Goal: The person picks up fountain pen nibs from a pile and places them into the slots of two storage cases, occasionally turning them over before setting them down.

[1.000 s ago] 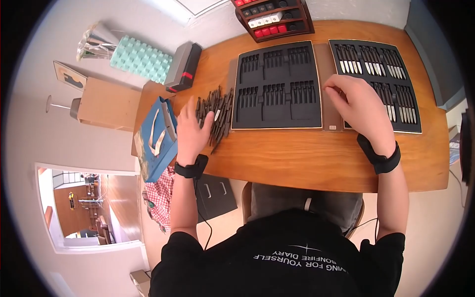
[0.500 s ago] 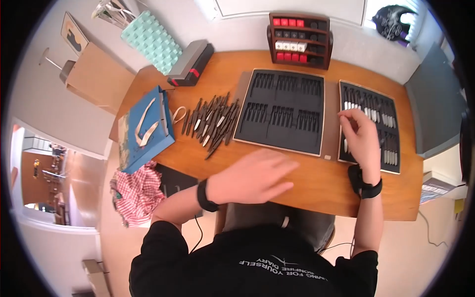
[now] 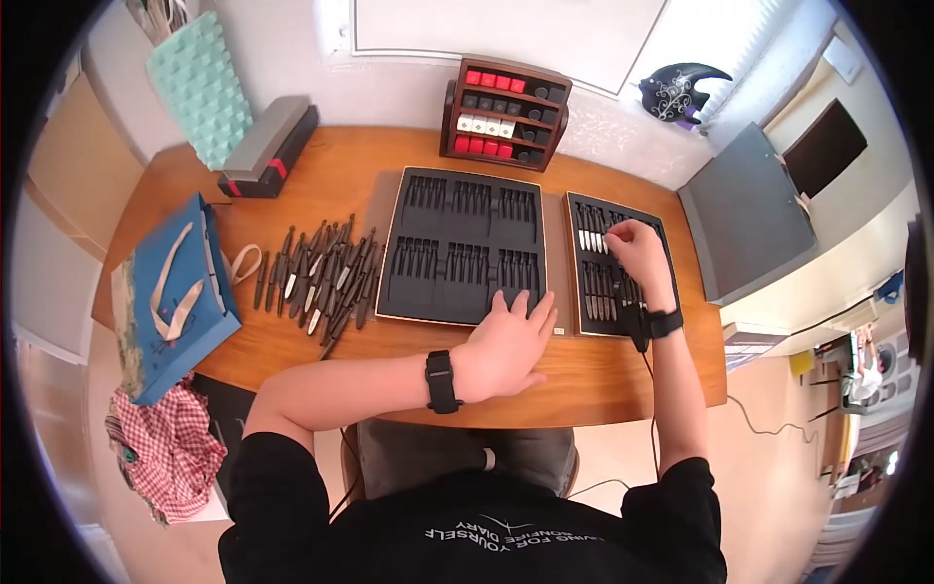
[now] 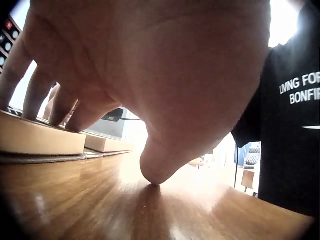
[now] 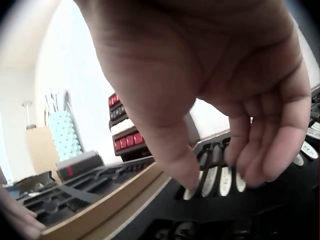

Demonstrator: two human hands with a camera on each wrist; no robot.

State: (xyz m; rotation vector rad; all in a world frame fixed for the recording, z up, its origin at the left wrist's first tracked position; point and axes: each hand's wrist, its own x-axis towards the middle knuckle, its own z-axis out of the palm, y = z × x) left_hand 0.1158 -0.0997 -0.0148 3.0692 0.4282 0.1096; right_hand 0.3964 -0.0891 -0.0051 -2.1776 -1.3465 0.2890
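Observation:
My left hand (image 3: 501,350) spreads its fingertips over the front edge of the left black insert tray (image 3: 423,300), and its thumb touches the wooden table in the left wrist view. My right hand (image 3: 642,258) reaches down into the right tray (image 3: 574,268). In the right wrist view, its thumb and bent fingers stand apart on either side of several slim dark sticks with white oval ends (image 5: 225,181), which lie in slots. The left tray shows rows of dark slots. Left of it lies a loose pile of similar dark sticks (image 3: 331,273), some with white ends.
A wooden rack (image 3: 505,113) of red, black and white blocks stands behind the trays. A blue paper bag (image 3: 209,292) with cream handles sits at the table's left. A grey box (image 3: 272,141) lies at the back left. A grey panel (image 3: 744,209) rises on the right.
My left hand has moved from beside the stick pile across to the left tray's front edge. The right hand has lowered among the sticks in the right tray. The head view has turned right.

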